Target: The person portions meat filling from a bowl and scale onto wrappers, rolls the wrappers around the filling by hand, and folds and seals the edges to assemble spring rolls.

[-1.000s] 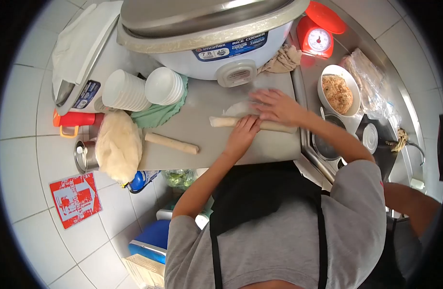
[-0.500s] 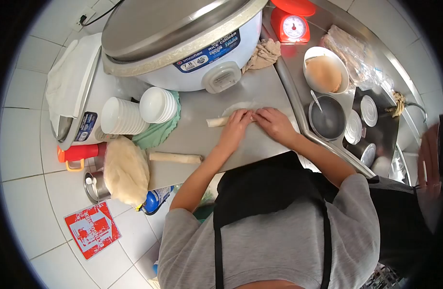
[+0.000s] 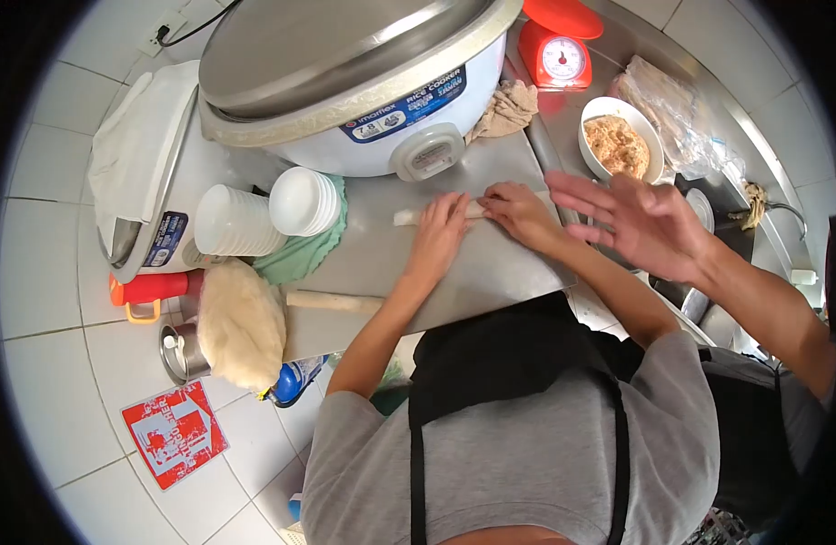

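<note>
A pale, thin spring roll (image 3: 405,218) lies crosswise on the steel counter. Over its middle, my left hand (image 3: 442,223) presses with bent fingers held together. My right hand (image 3: 520,214) grips it a little further right, its fingers curled on the wrapper, so part of the roll is hidden under both hands. Another spring roll (image 3: 334,301) rests near the counter's front edge, beside my left forearm. A co-worker's open hand (image 3: 631,222) reaches in from the right, close to my right hand but apart from it.
Behind the hands stands a big rice cooker (image 3: 345,82). Stacked white cups (image 3: 236,222) sit on a green cloth (image 3: 300,262) at left, near a bag of dough-like wrappers (image 3: 241,327). To the right are a bowl of filling (image 3: 618,145) and a red scale (image 3: 556,54).
A co-worker's hand has come in from the right, over the dark bowl and cans. The roll now also shows right of my right hand, and the loose wrapper sheet behind it no longer shows.
</note>
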The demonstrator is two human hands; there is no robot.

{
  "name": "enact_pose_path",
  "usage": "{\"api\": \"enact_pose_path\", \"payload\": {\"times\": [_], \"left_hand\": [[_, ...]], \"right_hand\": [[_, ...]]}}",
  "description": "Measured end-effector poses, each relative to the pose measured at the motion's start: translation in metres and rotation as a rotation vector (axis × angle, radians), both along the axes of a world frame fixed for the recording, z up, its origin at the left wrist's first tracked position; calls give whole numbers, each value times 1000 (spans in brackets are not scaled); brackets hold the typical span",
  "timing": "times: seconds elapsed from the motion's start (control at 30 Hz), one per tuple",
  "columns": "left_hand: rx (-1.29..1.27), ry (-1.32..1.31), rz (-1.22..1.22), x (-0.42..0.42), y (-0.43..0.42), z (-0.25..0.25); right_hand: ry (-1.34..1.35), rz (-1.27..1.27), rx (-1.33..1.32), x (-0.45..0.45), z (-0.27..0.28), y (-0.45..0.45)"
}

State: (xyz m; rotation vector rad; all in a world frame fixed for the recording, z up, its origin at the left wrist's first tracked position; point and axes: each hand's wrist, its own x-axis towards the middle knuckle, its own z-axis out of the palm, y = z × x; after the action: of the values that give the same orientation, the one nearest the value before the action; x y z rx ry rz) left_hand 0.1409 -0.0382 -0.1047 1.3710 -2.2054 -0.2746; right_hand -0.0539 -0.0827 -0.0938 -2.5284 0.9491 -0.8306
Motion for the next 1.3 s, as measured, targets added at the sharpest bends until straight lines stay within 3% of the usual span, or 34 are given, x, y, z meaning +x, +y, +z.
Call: {"api": "enact_pose_path", "payload": {"times": [0.07,0.17,0.4,0.6,0.93,1.03,1.13,1.17,1.27,1.3], "left_hand": [[-28,-9,-5,3,1,-10],[-38,-34,-12,7,-10,-15],[-15,-41,-2,20,-27,-6],[84,-67,-63,26,-34,-7],[179,-11,-166,20,72,15],[124,-109,-26,37,77,23],[53,-176,30,53,75,31],[48,-168,47,54,76,29],[24,-140,98,52,76,13],[21,-136,117,50,77,11]], "right_hand": [[60,-6,39,-3,4,-9],[1,19,-183,0,8,-9],[64,83,56,-1,-4,-37],[178,103,-5,-5,2,-29],[240,188,-105,-26,-6,65],[293,80,-36,-26,3,59],[222,-20,-131,-23,10,48],[274,17,-48,-23,10,49],[346,132,-212,-2,-7,60],[410,220,-135,6,-2,62]]}}
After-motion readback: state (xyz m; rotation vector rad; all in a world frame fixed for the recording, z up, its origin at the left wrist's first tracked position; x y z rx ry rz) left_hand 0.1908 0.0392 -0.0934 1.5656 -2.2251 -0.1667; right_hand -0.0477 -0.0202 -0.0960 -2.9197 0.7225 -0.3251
